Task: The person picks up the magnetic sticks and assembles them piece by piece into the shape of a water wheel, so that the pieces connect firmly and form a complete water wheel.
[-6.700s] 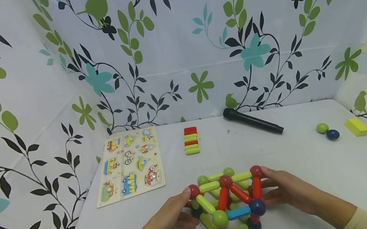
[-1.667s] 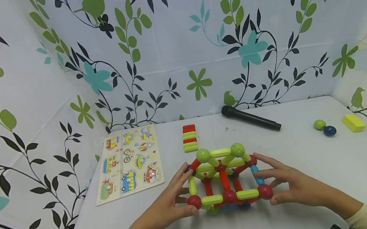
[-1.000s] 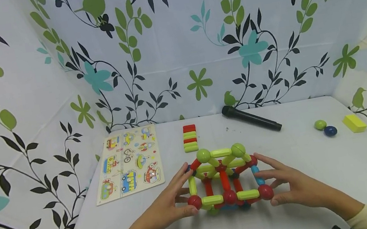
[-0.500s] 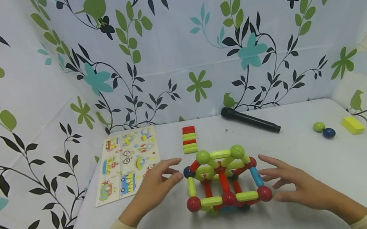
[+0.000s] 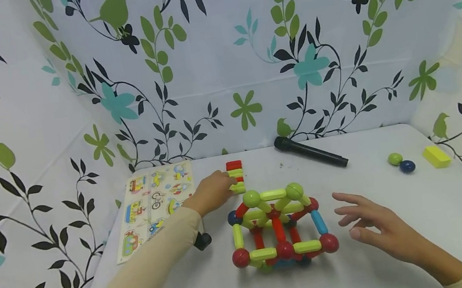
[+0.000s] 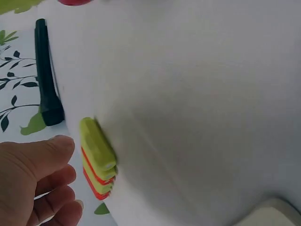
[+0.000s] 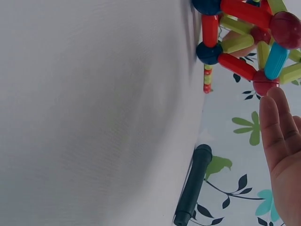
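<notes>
A frame built of rods and balls in red, green and blue, a magnetic-stick structure [image 5: 278,229], stands on the table in the head view. Behind it lies a row of loose red and green magnetic sticks [image 5: 234,165]. My left hand [image 5: 213,191] is at the left side of this row. In the left wrist view its thumb and loosely bent fingers are beside the sticks [image 6: 98,143], with nothing seen between them. My right hand [image 5: 380,226] hovers just right of the structure, fingers extended and holding nothing; the right wrist view shows the fingertips near a red ball [image 7: 265,84].
At the back lies a black microphone [image 5: 310,152]. A picture puzzle board [image 5: 157,209] is at the left, partly under the left sleeve. On the right are a green ball [image 5: 394,159], a dark blue ball [image 5: 407,166] and a yellow block [image 5: 436,156].
The structure was turned earlier with both hands on it. Both hands have since let go; my left hand moved forward to the loose sticks, while the right drew slightly away to the right.
</notes>
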Demonstrator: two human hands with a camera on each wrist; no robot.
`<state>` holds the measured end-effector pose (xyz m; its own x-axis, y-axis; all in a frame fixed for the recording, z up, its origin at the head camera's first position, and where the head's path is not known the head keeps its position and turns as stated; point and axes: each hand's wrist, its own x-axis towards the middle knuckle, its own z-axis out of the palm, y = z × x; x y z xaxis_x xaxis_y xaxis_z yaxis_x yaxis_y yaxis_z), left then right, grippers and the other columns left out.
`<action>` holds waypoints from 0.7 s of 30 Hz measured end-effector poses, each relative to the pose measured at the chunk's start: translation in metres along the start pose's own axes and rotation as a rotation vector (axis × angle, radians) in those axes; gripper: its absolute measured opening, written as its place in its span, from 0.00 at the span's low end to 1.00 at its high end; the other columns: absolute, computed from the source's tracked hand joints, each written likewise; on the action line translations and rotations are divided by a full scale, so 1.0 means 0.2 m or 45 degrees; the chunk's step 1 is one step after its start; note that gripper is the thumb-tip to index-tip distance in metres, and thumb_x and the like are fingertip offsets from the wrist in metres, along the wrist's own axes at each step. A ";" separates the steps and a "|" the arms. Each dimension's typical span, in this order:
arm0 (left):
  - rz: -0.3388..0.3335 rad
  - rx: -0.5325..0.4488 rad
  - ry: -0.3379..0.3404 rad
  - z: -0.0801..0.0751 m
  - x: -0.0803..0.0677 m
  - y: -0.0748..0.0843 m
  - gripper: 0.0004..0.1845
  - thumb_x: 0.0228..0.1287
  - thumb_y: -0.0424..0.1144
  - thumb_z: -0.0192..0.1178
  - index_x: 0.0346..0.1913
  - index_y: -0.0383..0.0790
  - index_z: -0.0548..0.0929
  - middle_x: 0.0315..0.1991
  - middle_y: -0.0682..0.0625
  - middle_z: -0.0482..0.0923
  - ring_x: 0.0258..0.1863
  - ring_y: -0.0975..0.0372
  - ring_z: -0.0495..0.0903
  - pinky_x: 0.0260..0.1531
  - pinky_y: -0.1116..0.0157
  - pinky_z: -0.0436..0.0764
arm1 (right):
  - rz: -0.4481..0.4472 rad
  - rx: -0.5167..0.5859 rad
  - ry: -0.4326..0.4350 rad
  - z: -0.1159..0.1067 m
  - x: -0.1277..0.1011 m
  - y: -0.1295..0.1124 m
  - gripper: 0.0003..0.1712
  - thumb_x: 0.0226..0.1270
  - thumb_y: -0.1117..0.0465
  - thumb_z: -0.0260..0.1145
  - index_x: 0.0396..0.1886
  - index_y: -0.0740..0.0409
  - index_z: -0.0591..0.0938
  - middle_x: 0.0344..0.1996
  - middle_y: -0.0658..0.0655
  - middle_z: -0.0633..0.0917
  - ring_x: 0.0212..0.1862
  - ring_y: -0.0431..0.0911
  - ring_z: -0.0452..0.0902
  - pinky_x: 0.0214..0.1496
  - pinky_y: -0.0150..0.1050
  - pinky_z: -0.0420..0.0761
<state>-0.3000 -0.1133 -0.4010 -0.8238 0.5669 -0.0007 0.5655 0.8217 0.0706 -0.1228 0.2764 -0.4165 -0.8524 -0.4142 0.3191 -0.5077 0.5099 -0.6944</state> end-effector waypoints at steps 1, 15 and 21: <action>0.012 0.025 -0.012 0.01 0.02 0.00 0.17 0.66 0.39 0.69 0.57 0.47 0.87 0.49 0.50 0.84 0.51 0.57 0.79 0.53 0.59 0.82 | -0.005 -0.001 0.006 0.00 0.00 0.00 0.28 0.71 0.66 0.65 0.68 0.42 0.78 0.74 0.41 0.69 0.51 0.38 0.84 0.48 0.35 0.85; 0.032 0.187 -0.083 0.11 0.10 0.02 0.08 0.68 0.40 0.67 0.48 0.46 0.88 0.40 0.51 0.84 0.40 0.59 0.77 0.45 0.62 0.84 | 0.030 -0.001 0.015 0.00 -0.02 0.00 0.28 0.71 0.67 0.63 0.67 0.42 0.79 0.72 0.39 0.70 0.50 0.39 0.85 0.48 0.34 0.85; -0.033 0.136 -0.108 0.12 0.10 0.02 0.11 0.68 0.41 0.67 0.51 0.47 0.88 0.41 0.51 0.84 0.41 0.59 0.76 0.46 0.62 0.83 | 0.014 0.027 0.005 0.01 -0.02 0.01 0.28 0.71 0.69 0.62 0.67 0.43 0.79 0.72 0.49 0.72 0.49 0.40 0.85 0.49 0.34 0.85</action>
<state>-0.3124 -0.0974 -0.4239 -0.8344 0.5444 -0.0859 0.5487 0.8352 -0.0373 -0.1201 0.2781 -0.4199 -0.8584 -0.4059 0.3136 -0.4956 0.4984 -0.7113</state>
